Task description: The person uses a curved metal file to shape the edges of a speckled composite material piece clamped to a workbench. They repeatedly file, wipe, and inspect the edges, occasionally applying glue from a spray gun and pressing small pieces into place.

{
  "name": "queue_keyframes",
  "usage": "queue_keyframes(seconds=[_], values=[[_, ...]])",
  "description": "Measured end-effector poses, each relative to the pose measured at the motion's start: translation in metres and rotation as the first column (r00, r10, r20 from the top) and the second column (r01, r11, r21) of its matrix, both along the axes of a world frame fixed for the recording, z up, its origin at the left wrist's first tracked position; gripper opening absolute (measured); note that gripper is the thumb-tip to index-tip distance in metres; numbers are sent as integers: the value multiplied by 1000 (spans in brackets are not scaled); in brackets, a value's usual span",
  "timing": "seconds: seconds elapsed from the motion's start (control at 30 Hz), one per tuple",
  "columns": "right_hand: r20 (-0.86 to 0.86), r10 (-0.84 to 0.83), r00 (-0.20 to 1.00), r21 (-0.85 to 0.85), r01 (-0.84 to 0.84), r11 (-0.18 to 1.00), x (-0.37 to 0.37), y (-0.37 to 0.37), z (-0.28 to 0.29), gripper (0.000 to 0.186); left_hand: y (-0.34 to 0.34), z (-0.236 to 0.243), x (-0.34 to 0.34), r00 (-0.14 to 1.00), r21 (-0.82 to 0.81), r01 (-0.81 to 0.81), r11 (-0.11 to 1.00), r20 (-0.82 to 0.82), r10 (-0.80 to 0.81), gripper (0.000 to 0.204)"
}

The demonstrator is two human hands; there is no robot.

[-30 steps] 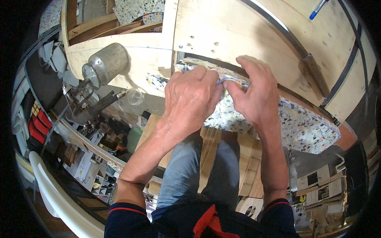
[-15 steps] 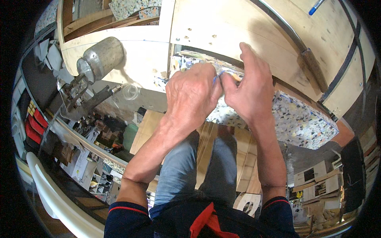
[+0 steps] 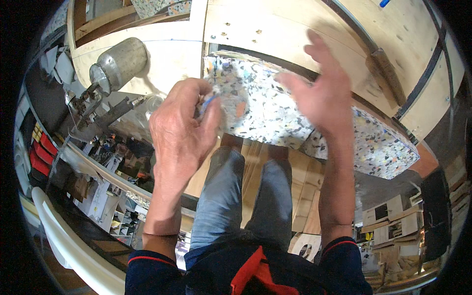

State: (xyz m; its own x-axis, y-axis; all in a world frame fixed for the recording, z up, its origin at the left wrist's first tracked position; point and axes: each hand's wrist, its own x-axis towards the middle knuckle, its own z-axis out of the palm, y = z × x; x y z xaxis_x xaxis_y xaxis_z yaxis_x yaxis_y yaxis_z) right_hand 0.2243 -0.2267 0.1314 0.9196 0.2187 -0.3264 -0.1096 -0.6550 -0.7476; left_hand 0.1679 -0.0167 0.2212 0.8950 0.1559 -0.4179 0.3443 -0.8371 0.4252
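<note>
A block of speckled foam [image 3: 265, 105], white with grey, black and coloured flecks, spans the space in front of me along the edge of a pale wooden panel [image 3: 275, 24]. At its left end, my left hand [image 3: 179, 123] is closed, thumb and fingers pinching a small blue piece [image 3: 208, 103] whose kind I cannot make out. My right hand [image 3: 324, 91] is raised over the foam's right part, fingers spread and somewhat blurred, holding nothing. Another length of the same speckled foam [image 3: 386, 145] extends to the right beyond my right forearm.
On the left lies a spray gun with a metal cup [image 3: 120, 64]. A long blade with a wooden handle [image 3: 385, 73] rests on the panel at the right, near a blue pen [image 3: 384, 3]. Wooden boards [image 3: 305, 196] lie below, by my legs.
My hands were close together over the foam and have moved apart. The left went left with the blue piece; the right lifted away to the right, uncovering the foam's face.
</note>
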Motion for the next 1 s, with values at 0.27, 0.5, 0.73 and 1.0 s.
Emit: queue_keyframes(seconds=[0.27,0.5,0.73,1.0], values=[[53,140,989,-139,-131,982,4,-22,-3,92,-25,-21,-20,943,-39,326,944,-48,-328,65],[-167,153,974,-282,-196,939,14,-21,-2,101,-30,-39,-10,936,31,316,948,-171,-307,66],[-460,38,887,-71,-79,994,8,-70,-1,91,-36,-36,-10,939,61,313,948,-173,-298,62],[-217,158,963,-167,-196,966,4,-67,-13,84,-55,-37,-11,864,132,497,858,-165,-475,76]])
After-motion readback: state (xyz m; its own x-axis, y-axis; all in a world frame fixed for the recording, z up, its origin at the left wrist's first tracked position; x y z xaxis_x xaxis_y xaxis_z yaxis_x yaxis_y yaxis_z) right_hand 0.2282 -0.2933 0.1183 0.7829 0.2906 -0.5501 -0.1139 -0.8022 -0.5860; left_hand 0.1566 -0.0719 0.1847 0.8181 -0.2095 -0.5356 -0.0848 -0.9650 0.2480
